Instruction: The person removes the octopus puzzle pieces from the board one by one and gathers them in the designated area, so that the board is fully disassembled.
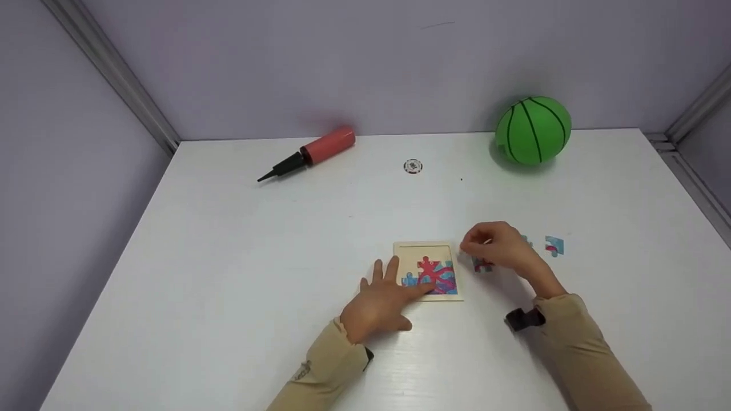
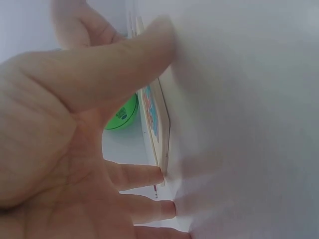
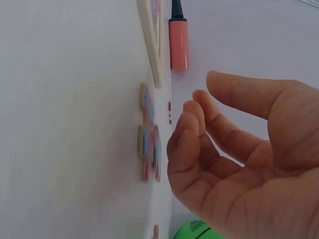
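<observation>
The left hand (image 1: 380, 302) is lying spread, fingers pressing the puzzle tray (image 1: 427, 270). At its 3 o'clock, the right hand (image 1: 502, 248) is hovering with loosely curled, empty fingers above loose puzzle pieces (image 1: 483, 265).

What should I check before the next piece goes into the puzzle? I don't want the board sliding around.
1. Left hand steadying the puzzle board: ok, straight fingers rest at its left edge.
2. Right hand free to pick: ok, fingers loosely curled, holding nothing.
3. Loose pieces within reach: ok, one piece lies under the right hand, another just beyond it.
4. Open space in the board: ok, upper part is bare.
5. Which piece fits next: cannot tell.
6. Ball and pump out of the way: ok.
</observation>
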{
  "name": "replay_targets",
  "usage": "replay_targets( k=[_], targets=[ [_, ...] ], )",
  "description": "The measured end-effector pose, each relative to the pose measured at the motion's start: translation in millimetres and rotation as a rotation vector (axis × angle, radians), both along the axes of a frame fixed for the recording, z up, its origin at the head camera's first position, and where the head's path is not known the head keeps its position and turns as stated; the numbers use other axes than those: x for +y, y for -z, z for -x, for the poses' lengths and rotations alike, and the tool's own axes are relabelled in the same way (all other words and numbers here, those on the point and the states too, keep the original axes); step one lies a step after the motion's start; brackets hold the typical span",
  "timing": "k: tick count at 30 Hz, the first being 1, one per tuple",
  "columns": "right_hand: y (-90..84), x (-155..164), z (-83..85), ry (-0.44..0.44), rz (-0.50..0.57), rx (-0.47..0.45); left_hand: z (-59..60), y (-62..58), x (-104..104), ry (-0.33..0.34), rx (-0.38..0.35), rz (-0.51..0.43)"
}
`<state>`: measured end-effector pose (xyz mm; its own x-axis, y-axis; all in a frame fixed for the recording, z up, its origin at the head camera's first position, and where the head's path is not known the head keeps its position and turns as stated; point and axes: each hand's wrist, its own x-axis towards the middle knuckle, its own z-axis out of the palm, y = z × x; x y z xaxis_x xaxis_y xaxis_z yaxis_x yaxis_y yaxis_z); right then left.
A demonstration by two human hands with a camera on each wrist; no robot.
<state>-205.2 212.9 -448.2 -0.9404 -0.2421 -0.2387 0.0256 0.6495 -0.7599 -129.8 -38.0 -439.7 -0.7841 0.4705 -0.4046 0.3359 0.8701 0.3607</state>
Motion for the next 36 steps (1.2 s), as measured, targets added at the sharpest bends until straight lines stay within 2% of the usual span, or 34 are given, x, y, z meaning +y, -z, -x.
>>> replay_targets(
  k=[8,18,25,32,36],
  targets=[
    [-3.0,-27.9,2.4,-0.096,0.157,0.002,2.2,-1.3,4.2,0.02,0.02,0.015],
    [3.0,-50.0,3.8,-0.12,0.138,0.01,-1.3,-1.6,2.6,0.031,0.034,0.018],
    [5.8,-52.7,6.9,-0.14,0.134,0.034,0.6,-2.7,2.2,0.021,0.03,0.028],
    [10.8,-54.8,6.6,-0.156,0.131,-0.016,-0.6,-2.1,0.7,0.013,0.027,0.029],
    [9.8,-56.5,4.9,-0.188,0.114,0.001,-0.8,-2.5,-0.5,0.021,0.028,0.039]
  ],
)
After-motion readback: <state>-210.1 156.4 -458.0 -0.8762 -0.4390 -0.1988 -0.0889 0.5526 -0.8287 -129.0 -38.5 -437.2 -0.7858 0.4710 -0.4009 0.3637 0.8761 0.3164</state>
